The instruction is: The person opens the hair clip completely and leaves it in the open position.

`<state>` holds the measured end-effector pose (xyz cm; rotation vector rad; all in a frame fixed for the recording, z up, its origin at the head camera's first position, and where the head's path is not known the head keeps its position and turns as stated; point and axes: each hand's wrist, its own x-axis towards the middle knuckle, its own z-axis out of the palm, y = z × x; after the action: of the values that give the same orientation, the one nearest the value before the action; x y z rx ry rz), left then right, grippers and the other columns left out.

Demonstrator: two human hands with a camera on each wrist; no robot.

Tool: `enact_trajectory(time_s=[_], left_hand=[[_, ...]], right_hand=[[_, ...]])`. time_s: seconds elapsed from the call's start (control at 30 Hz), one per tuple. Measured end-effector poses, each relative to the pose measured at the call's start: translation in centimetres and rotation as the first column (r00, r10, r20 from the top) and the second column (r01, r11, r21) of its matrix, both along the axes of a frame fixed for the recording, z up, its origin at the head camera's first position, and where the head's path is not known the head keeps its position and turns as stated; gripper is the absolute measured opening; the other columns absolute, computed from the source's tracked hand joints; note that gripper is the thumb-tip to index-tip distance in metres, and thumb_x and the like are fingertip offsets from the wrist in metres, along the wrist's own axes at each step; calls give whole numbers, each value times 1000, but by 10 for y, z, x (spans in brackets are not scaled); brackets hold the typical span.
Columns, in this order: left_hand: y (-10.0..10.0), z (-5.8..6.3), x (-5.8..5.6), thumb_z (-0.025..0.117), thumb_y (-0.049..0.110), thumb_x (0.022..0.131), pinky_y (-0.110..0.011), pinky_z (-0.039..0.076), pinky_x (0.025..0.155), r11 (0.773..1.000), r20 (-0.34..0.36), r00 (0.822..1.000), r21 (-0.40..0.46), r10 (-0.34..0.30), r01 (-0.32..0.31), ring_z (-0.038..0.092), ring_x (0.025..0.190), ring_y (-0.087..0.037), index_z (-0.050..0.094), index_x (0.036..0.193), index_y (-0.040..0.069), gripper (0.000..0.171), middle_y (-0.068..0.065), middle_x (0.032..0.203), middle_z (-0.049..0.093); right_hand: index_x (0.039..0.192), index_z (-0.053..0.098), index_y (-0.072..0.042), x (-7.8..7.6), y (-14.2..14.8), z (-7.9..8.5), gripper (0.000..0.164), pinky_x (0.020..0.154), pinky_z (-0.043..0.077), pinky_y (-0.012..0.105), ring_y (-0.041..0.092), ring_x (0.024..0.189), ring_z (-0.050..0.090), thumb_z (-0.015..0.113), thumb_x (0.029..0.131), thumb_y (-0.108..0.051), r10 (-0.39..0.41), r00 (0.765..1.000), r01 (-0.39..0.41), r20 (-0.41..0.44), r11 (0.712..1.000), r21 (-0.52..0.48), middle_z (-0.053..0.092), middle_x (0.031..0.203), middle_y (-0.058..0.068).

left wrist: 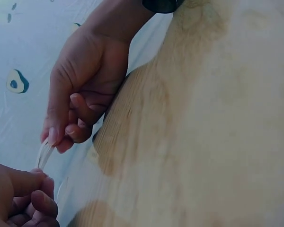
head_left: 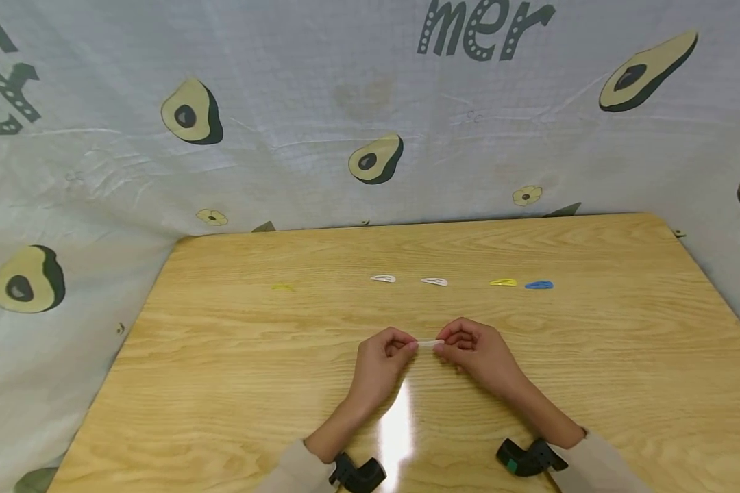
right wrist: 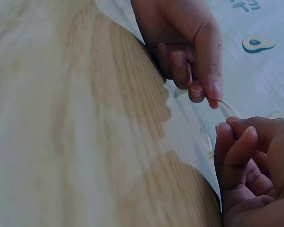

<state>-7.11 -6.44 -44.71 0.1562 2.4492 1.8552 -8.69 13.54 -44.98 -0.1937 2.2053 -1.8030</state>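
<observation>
Both hands meet over the middle of the table, holding a slim white hair clip (head_left: 430, 342) stretched between them. The left hand (head_left: 379, 363) pinches one end between thumb and forefinger. At the other end, the right hand (head_left: 477, 356) grips it the same way. In the left wrist view the clip (left wrist: 44, 155) looks like a narrow loop, its tips hidden by the fingers. The right wrist view shows a short curved piece of it (right wrist: 227, 109). Beyond the hands lie two white snap hair clips, one on the left (head_left: 383, 279) and one on the right (head_left: 434, 281).
A yellow snap clip (head_left: 503, 282) and a blue one (head_left: 539, 285) lie side by side farther right. On the left is a small thin yellow item (head_left: 283, 287). The wooden table (head_left: 222, 383) ends at a hanging avocado-print cloth (head_left: 296, 82).
</observation>
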Motion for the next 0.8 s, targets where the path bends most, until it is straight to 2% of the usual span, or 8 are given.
enact_trajectory(time_s=[0.2, 0.33, 0.57, 0.8], left_hand=[[-4, -6, -2, 68, 13, 89, -19, 41, 50, 998, -45, 999, -62, -24, 22, 51, 55, -6, 68, 87, 3, 10, -2, 71, 62], [-4, -7, -2, 67, 12, 90, -19, 41, 50, 998, -71, 996, -55, -45, 41, 50, 55, -6, 67, 88, 2, 10, -1, 70, 61], [0, -12, -1, 67, 10, 90, -19, 41, 48, 992, -162, 985, -122, -56, 36, 47, 52, -4, 65, 86, 4, 8, 2, 66, 58], [0, -13, 2, 68, 10, 89, -18, 38, 46, 988, -172, 984, -151, -53, 27, 44, 50, -3, 64, 84, 3, 9, 2, 63, 56]], right_hand=[[94, 66, -8, 2, -2, -2, 23, 50, 48, 29, 18, 58, 58, 76, 84, -25, 2, 1000, -2, -24, 1000, -3, 65, 78, 10], [94, 66, -8, 2, -2, -2, 22, 50, 48, 28, 19, 59, 59, 76, 83, -25, -3, 1000, 3, -26, 1000, 3, 65, 78, 9], [94, 66, -5, 1, -2, -1, 25, 51, 49, 28, 18, 60, 60, 76, 83, -25, -9, 999, 9, -42, 1000, 4, 66, 77, 10], [94, 66, -1, 5, -5, 0, 18, 54, 51, 29, 20, 62, 63, 75, 84, -13, -38, 998, 38, -57, 999, 5, 66, 78, 12]])
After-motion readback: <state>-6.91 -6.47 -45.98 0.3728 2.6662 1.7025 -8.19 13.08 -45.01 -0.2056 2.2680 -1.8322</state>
